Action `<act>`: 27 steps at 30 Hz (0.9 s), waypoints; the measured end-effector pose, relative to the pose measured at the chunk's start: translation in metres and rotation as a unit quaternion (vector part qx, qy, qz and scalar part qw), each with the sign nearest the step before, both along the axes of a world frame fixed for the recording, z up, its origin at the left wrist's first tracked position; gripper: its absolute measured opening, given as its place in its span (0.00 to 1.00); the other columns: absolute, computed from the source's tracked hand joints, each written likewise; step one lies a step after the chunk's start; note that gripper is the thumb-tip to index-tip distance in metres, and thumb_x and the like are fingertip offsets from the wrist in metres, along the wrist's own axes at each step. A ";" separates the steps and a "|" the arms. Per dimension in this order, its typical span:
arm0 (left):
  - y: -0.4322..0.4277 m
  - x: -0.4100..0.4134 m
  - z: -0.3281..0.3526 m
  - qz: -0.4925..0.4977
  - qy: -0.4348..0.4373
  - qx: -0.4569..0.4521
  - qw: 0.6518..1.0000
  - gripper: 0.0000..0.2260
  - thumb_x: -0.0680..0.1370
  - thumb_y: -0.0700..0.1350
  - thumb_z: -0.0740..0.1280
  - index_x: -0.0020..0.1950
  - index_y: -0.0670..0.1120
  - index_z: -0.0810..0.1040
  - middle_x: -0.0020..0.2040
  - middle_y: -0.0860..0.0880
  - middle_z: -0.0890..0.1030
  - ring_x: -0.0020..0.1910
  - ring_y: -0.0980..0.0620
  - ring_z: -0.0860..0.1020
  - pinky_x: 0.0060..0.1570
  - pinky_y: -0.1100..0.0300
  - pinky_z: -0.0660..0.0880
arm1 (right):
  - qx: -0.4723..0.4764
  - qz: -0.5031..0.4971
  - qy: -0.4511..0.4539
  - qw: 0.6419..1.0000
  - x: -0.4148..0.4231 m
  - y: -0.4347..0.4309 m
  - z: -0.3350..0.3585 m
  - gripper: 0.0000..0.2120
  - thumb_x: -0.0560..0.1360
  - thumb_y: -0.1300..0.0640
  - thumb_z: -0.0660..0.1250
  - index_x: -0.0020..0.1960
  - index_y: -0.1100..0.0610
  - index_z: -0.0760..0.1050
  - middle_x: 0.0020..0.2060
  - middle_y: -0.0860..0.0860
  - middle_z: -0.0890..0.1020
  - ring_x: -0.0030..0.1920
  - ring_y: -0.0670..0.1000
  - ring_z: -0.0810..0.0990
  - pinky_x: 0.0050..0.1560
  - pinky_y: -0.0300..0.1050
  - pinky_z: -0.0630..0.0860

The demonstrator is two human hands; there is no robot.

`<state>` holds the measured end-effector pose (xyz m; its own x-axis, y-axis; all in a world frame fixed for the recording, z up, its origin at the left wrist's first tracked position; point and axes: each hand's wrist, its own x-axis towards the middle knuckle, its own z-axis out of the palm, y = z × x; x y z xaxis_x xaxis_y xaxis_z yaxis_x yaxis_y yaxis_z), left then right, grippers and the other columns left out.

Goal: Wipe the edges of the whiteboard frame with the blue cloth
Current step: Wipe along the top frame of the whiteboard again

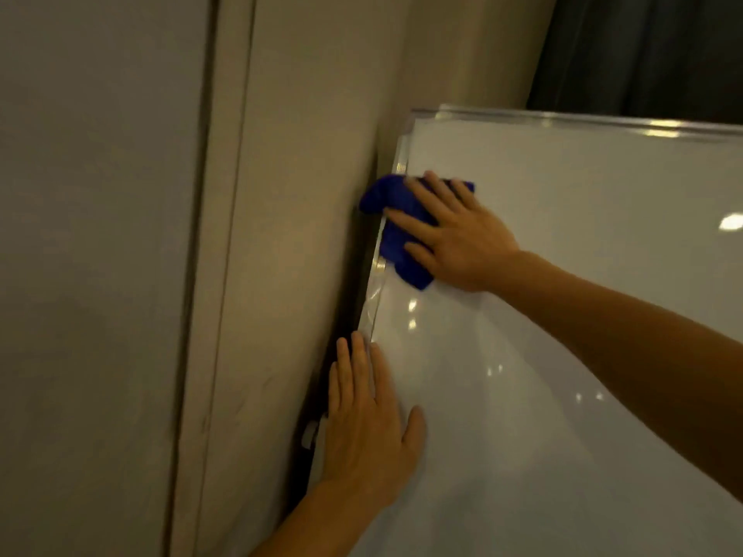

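A whiteboard (563, 355) with a shiny silver frame (376, 299) fills the right half of the view, leaning close to a beige wall. My right hand (458, 239) lies flat on a blue cloth (392, 203), pressing it against the frame's left edge, a little below the top left corner. Part of the cloth hangs over the edge toward the wall. Lower down, my left hand (366, 428) rests flat with fingers together on the board's left edge, holding nothing.
The beige wall (289, 275) stands right beside the board's left edge, leaving only a narrow dark gap. A grey door or panel (96, 275) is at far left. A dark curtain (643, 50) hangs behind the board's top right.
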<state>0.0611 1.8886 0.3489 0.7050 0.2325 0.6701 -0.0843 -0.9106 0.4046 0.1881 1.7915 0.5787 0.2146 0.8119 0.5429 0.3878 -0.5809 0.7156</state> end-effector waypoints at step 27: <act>-0.019 0.121 0.129 0.118 -0.048 0.122 0.984 0.39 0.69 0.62 0.57 0.68 0.33 0.72 0.69 0.35 0.72 0.71 0.36 0.67 0.70 0.54 0.60 | 0.189 0.069 0.050 0.978 0.081 0.014 0.100 0.27 0.83 0.42 0.45 0.80 0.47 0.52 0.81 0.57 0.52 0.79 0.62 0.46 0.77 0.61 0.43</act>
